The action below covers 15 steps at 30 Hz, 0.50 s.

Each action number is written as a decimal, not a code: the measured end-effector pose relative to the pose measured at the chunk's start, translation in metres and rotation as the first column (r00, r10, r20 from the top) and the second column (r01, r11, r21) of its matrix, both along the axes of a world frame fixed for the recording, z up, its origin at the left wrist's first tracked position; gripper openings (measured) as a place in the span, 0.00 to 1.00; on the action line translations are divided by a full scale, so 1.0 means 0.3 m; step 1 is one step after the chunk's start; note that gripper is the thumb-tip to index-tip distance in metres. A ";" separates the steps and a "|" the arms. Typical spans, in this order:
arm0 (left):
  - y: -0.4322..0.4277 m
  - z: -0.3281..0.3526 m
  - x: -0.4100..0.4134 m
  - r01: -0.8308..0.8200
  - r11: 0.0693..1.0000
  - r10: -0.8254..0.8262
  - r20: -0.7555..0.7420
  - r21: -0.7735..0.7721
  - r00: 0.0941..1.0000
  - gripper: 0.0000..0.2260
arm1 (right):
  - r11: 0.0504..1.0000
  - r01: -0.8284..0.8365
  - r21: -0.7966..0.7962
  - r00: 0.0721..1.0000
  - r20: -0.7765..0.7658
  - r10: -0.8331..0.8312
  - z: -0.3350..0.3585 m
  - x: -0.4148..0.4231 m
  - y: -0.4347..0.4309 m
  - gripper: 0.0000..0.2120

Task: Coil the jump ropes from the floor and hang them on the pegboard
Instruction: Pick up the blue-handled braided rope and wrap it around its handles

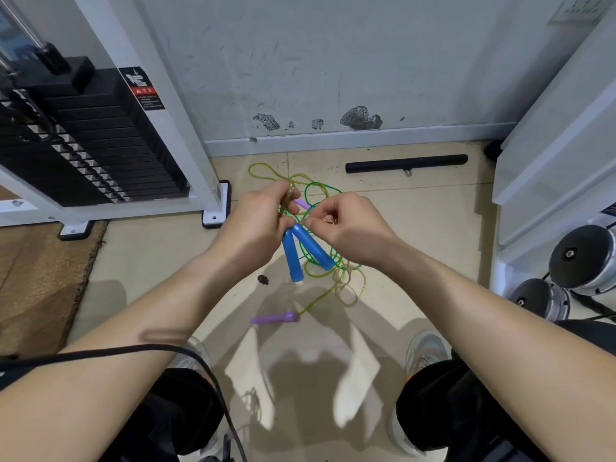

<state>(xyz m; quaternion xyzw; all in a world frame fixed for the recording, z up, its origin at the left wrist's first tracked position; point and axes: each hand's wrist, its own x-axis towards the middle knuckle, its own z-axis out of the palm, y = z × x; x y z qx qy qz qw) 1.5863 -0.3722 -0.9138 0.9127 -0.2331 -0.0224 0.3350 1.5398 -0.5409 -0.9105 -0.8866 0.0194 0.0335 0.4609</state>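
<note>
A scuffed grey painted wall (333, 61) was seen across the back, with a white-framed weight machine (100, 145) carrying a stack of black plates at the left and a tall white panelled unit (550, 145) at the right. A beige tiled floor (150, 261) was spread below, partly covered at the left by a brown fibre mat (40, 278). Two chrome round-ended dumbbells (580, 258) were stood near the right unit, and a black cylindrical bar (406, 163) was laid on the floor just beside the wall. Two tangled thin plastic jump ropes (320, 271), one green and one yellowish, were held up between the hands, with loose loops left trailing on the floor underneath. The left hand (256, 225) was kept with its fingers curled tightly round a bunch of gathered loops, and the right hand (346, 225) was closed too, a strand being pinched between thumb and forefinger. Two blue plastic handles (293, 258) were hung downward side by side between the hands. One purple plastic handle (273, 317) was laid on the floor near the person's feet; another was glimpsed behind the left fingers. A small black object (263, 279) was left on the floor close by.
</note>
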 end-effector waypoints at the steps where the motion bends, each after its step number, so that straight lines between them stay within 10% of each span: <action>1: -0.005 -0.007 -0.001 0.005 1.000 -0.006 0.025 0.005 1.000 0.12 | 1.000 0.022 -0.008 1.000 0.006 -0.022 -0.002 -0.003 0.008 0.09; 8: -0.040 -0.067 0.001 -0.167 0.970 0.178 0.043 -0.179 0.983 0.11 | 0.875 0.263 0.406 0.964 -0.147 -0.222 -0.030 -0.055 0.118 0.08; 15: -0.092 -0.054 0.004 -0.508 0.680 0.401 -0.312 -0.529 0.861 0.11 | 0.934 0.214 0.288 0.974 0.006 -0.225 -0.054 -0.112 0.170 0.09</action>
